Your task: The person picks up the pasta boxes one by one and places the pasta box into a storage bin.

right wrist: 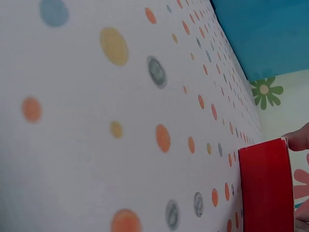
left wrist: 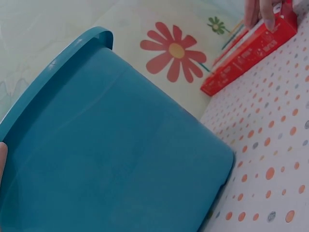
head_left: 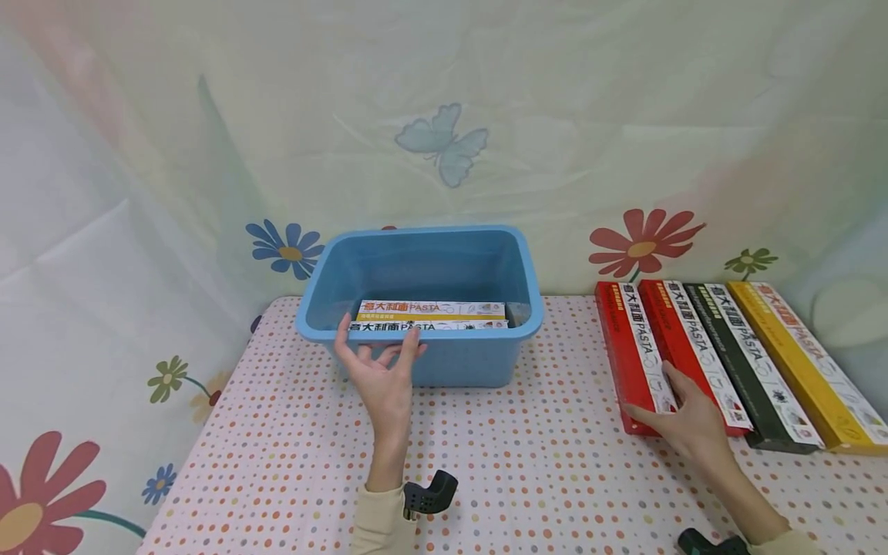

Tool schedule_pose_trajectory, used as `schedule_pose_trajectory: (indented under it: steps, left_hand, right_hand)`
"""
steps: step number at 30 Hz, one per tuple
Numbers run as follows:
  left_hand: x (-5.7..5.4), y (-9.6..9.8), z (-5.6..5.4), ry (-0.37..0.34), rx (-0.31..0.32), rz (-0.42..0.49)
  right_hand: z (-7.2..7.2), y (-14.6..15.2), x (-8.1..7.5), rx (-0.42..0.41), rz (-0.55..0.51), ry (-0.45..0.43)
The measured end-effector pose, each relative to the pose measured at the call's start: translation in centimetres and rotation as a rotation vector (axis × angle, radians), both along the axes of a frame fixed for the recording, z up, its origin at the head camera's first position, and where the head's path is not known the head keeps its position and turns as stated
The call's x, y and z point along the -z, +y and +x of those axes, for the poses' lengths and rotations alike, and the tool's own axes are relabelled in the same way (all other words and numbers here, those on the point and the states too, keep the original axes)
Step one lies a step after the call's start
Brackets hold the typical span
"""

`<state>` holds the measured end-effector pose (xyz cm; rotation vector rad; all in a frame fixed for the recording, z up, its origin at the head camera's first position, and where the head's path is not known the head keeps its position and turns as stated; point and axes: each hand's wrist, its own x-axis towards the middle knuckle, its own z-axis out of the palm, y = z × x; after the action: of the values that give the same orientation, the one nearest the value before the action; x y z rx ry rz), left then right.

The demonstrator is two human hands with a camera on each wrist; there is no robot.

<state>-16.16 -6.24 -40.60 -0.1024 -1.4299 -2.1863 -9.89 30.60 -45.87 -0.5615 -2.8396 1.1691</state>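
Observation:
A blue plastic bin [head_left: 458, 362] stands on the table, and my left hand [head_left: 383, 385] holds its near rim. Inside lie pasta boxes: one white with a yellow band [head_left: 430, 317], and in front of it another white-sided one [head_left: 461, 325], partly hidden by the rim. At the right, my right hand [head_left: 690, 424] grips the near end of the leftmost red pasta box [head_left: 619, 339], thumb on its left side and fingers on its other side. The right wrist view shows that box's red end [right wrist: 266, 186]. Only a fingertip of my left hand [left wrist: 2, 157] enters the left wrist view.
Beside the gripped box lie a second red pasta box [head_left: 701, 362], a dark green one [head_left: 752, 378] and a yellow one [head_left: 798, 347], side by side. A dotted cloth [head_left: 527, 470] covers the table. A flowered curtain [head_left: 555, 177] hangs behind.

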Motion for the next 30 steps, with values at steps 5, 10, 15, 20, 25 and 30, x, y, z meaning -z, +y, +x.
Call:
schedule_pose_trajectory:
  steps: [5, 10, 15, 20, 25, 30]
  left_hand:
    - [0.2, -0.1, 0.0, -0.002, -0.016, -0.001]
    - [0.2, -0.1, 0.0, 0.0, -0.01, 0.004]
    - [0.2, -0.1, 0.1, -0.019, -0.019, 0.002]
    - [0.1, -0.1, 0.2, -0.03, -0.025, -0.002]
    - [0.1, -0.2, 0.1, -0.007, -0.018, 0.008]
    - [-0.1, 0.0, 0.1, -0.004, -0.011, 0.001]
  right_hand:
    - [0.5, -0.3, 0.1, 0.004, -0.012, -0.026]
    - [0.8, -0.9, 0.4, 0.066, -0.054, -0.048]
    - [1.1, -1.1, 0.8, 0.083, -0.098, -0.036]
    - [1.3, -1.1, 1.5, 0.101, -0.152, -0.018]
    - [1.6, -1.7, 2.2, 0.13, -0.163, 0.036]
    - [1.8, -2.4, 2.4, 0.159, -0.106, 0.058]
